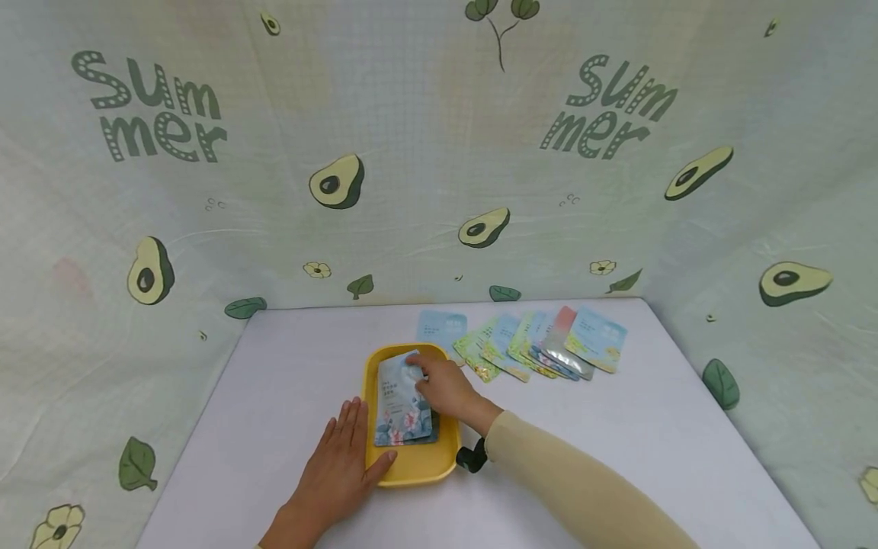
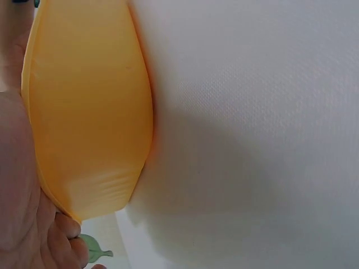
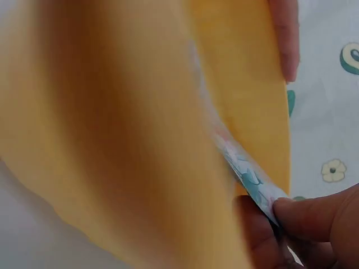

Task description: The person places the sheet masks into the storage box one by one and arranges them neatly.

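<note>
right hand (image 1: 444, 387) pinches the blue floral sachet (image 1: 399, 400) by its right edge, inside the yellow tray (image 1: 417, 474), short of the far edge of the bench (image 1: 583, 450). left hand (image 1: 339, 461), fingers extended, rests against the tray's left rim. judged risk: underlying packet (image 1: 434, 431) could drag along if both cling.

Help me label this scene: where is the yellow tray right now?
In the head view, the yellow tray sits just left of centre, left hand at its left rim, right hand pinching a packet inside.
</note>
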Motion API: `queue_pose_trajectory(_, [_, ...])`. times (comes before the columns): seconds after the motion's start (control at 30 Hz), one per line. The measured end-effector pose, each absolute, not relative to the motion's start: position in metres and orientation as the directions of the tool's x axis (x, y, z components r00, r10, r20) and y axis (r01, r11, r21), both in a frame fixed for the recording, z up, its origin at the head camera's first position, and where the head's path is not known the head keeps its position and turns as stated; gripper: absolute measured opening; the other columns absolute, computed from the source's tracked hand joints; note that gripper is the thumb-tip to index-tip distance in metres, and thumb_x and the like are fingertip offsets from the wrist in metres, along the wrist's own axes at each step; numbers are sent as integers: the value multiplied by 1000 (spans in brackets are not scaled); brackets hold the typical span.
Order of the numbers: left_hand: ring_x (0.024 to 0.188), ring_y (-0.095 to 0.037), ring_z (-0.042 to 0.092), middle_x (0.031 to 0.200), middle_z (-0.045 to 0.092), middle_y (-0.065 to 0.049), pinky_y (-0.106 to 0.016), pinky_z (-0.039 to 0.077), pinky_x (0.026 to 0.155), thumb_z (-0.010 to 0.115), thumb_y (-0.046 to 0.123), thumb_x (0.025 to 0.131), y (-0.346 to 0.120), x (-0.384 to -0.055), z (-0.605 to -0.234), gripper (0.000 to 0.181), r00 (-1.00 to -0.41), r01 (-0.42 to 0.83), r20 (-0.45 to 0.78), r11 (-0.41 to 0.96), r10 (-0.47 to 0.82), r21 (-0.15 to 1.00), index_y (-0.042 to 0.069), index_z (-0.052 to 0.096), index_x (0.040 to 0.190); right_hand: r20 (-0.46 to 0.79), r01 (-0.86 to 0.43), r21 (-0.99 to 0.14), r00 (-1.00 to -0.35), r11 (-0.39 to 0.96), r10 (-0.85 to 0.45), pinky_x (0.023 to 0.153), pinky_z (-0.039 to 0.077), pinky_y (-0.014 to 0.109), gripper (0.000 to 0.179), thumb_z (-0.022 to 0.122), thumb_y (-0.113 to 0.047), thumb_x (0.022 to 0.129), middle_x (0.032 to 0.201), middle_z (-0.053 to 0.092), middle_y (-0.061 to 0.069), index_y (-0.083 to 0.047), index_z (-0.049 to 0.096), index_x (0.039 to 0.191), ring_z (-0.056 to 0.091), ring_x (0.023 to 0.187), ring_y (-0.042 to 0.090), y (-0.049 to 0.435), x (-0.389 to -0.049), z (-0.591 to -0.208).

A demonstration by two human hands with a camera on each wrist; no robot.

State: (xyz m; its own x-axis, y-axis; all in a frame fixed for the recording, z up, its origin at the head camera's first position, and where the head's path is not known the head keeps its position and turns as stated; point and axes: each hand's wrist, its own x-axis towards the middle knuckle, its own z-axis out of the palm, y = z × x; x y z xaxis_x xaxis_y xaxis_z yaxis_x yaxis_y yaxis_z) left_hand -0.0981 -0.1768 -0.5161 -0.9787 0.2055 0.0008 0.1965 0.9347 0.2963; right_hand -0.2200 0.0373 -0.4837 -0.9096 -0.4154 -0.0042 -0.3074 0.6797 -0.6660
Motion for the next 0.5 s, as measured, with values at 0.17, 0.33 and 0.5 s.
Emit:
queue_pose_trajectory(0.17, [162, -39, 19, 173, 23, -23, -61, 26, 128, 47, 70, 103, -177, -99, -517, 99, -978, 197, 1, 934, 206, 299, -3, 24, 166, 8, -331, -636, -906, 697, -423, 82, 64, 38, 45, 72, -12, 100, 125, 75, 15, -16, 66, 144, 75, 105, 28, 39, -222, -485])
queue_pose_trajectory(0.33, [162, -39, 19, 173, 23, -23, -61, 26, 128, 48, 69, 103, -177, -99, -516, 98, -979, 195, -2, 934, 204, 299, -3, 24, 166, 2, -321, -640, -910, 698, -415, 81, 63, 37, 47, 74, -13, 99, 124, 74, 17, -16, 66, 144, 74, 103, 27, 39, -224, -486])
queue_pose_trajectory(0.5, [162, -40, 19, 173, 24, -23, -61, 27, 127, 45, 71, 103, -177, -98, -516, 99, -978, 202, 5, 933, 210, 297, -3, 25, 165, -48, -276, -654, -914, 704, -403, 88, 63, 40, 52, 73, -14, 99, 129, 73, 17, -15, 60, 150, 73, 107, 25, 40, -226, -484])
